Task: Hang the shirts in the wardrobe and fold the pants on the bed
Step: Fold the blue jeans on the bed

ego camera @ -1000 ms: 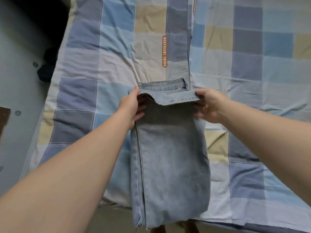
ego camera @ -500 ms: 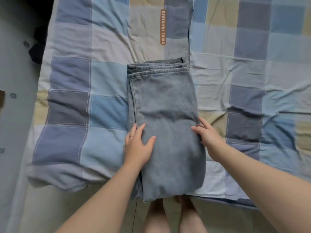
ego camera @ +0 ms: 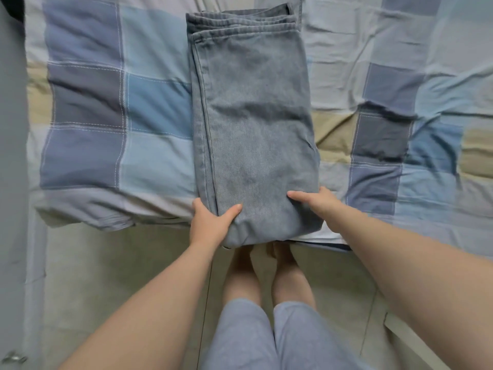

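Note:
A pair of light blue jeans (ego camera: 253, 124) lies folded in a long strip on the checked bedspread (ego camera: 149, 110), its near fold hanging slightly past the bed's front edge. My left hand (ego camera: 210, 222) grips the near left corner of the jeans, thumb on top and fingers underneath. At the near right corner my right hand (ego camera: 314, 202) holds the denim the same way, thumb lying across the top. The stacked hems and waistband sit at the far end.
The bedspread is rumpled on the right side (ego camera: 394, 113). Pale floor tiles (ego camera: 106, 276) run below the bed's edge, where my bare feet (ego camera: 266, 263) and legs in grey-blue shorts stand. A grey surface (ego camera: 12, 182) borders the left.
The far end of the jeans was laid down onto the strip. Both hands then slid back along it to the near corners, from flat on the denim to gripping the fold.

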Tool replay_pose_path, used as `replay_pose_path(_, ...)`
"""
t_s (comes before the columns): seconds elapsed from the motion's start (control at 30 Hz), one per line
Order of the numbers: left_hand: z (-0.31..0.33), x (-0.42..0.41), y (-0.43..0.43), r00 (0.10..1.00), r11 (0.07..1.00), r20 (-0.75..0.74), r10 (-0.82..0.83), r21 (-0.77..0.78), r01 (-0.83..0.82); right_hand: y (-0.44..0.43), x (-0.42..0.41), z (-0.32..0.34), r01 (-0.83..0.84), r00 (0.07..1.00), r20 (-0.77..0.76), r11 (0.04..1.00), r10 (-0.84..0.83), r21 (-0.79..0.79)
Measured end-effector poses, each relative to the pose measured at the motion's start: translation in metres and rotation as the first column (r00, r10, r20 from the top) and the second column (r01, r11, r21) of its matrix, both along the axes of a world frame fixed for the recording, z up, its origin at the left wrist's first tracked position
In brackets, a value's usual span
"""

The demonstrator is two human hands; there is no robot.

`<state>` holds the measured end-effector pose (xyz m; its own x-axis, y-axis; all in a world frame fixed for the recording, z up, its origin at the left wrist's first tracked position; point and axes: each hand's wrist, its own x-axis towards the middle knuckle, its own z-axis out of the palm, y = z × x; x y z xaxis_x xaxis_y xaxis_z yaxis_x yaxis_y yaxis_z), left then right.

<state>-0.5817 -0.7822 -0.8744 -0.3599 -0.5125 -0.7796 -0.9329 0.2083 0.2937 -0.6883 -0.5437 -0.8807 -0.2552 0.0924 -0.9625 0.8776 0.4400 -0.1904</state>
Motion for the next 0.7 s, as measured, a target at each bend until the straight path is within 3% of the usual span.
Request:
replay_pose_path(0.17, 0.004, -0.005, -0.012, 0.999, 0.985, -0.012, 0.030, 0.173, -0.027, 0.005, -0.005, 0.014, -0.094, 0.994, 0.056, 0.996, 0.094, 0.002)
replay_pose_path(0.37, 0.030, 0.003, -0.007, 0.987, 0.960, 0.092, 0.133, 0.236, -0.152, 0.008, 0.016, 0.047, -0.076, 0.996, -0.060, 0.996, 0.072, -0.053)
replay_pose_path(0.53, 0.075, 0.011, -0.007, 0.988, 0.961, 0.120, 0.094, 0.250, -0.121, 0.016, 0.037, 0.092, -0.151, 0.986, -0.077, 0.987, 0.146, -0.056)
replay_pose_path(0.7, 0.137, 0.043, -0.001, 0.955, 0.936, 0.288, 0.074, 0.311, -0.166, 0.028, 0.066, 0.151, -0.181, 0.983, -0.025, 0.983, 0.180, -0.042)
